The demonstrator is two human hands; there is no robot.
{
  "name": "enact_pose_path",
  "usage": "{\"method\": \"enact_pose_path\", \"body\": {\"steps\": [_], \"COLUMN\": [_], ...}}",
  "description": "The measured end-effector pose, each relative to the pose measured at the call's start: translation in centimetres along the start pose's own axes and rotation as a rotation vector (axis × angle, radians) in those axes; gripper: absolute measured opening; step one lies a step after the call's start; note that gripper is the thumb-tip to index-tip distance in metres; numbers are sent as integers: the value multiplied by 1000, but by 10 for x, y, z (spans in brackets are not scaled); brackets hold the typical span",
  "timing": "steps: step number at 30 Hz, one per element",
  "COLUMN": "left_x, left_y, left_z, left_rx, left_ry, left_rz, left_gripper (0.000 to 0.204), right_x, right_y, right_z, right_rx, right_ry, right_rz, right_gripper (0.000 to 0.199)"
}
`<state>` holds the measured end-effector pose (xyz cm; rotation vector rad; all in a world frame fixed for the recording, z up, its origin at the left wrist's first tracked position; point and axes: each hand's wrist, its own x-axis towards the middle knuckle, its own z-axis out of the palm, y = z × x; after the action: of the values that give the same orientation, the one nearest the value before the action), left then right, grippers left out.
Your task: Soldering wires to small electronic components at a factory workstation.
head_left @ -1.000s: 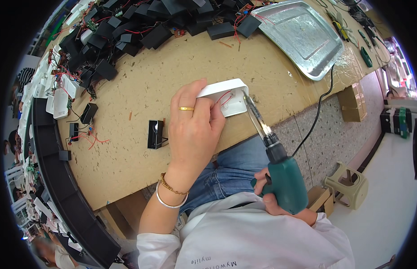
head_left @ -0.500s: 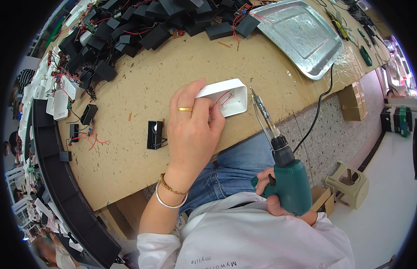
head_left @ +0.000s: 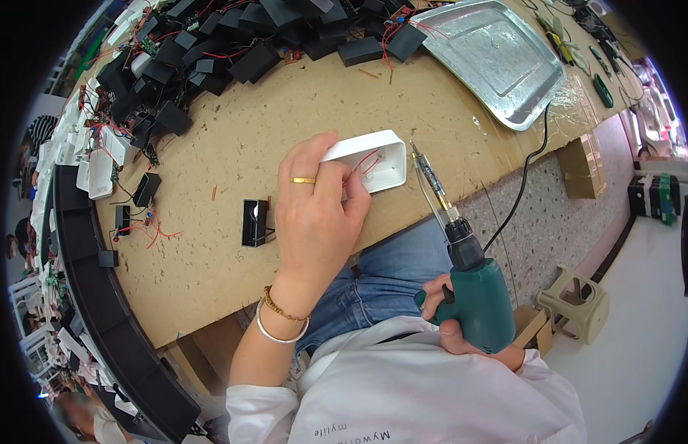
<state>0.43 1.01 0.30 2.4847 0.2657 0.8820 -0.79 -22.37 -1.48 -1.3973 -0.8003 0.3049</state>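
My left hand (head_left: 318,192) grips a white plastic box (head_left: 392,166) with an open side, tilted above the tabletop. Thin red wires run inside the box, and my fingers reach into it. In my right hand (head_left: 439,303) is a green soldering gun (head_left: 481,303) with a black collar, a long metal tip and a thin tube alongside. Its tip points up and stands just right of the box, apart from it. A small open black case (head_left: 255,223) lies on the table left of my left wrist.
Black cases with wires and circuit boards (head_left: 233,44) are heaped at the back left. A metal tray (head_left: 507,66) lies at the back right, with hand tools (head_left: 562,48) beyond it. A black channelled rail (head_left: 100,296) curves along the left. A black cable (head_left: 533,159) hangs over the table's right edge.
The soldering gun has shifted very slightly up and to the left. My left hand and the white box have barely moved.
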Motion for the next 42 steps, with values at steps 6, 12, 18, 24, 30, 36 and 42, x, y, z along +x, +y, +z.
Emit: {"method": "enact_pose_path", "body": {"steps": [6, 12, 18, 24, 30, 36, 42], "left_x": [1, 3, 1, 11, 23, 43, 37], "left_y": [0, 2, -1, 10, -11, -25, -43], "left_z": [-1, -4, -6, -24, -38, -106, -279], "left_rx": [6, -10, 8, 41, -3, -65, 264], "left_ry": [6, -15, -31, -148, -258, -72, 409], "left_rz": [15, 27, 19, 0, -20, -233, -416], "left_gripper": [13, 14, 16, 37, 61, 70, 57], "right_x": [-2, -3, -2, -1, 3, -7, 8], "right_y": [1, 2, 1, -3, -3, -2, 18], "right_z": [1, 1, 0, -6, -7, -1, 9], "right_rx": [36, -1, 4, -47, -46, -47, 131], "right_ry": [22, -2, -21, -12, -39, 164, 215], "right_rz": [17, 32, 23, 79, 224, 286, 30], "right_gripper": [44, 46, 47, 52, 54, 61, 49]}}
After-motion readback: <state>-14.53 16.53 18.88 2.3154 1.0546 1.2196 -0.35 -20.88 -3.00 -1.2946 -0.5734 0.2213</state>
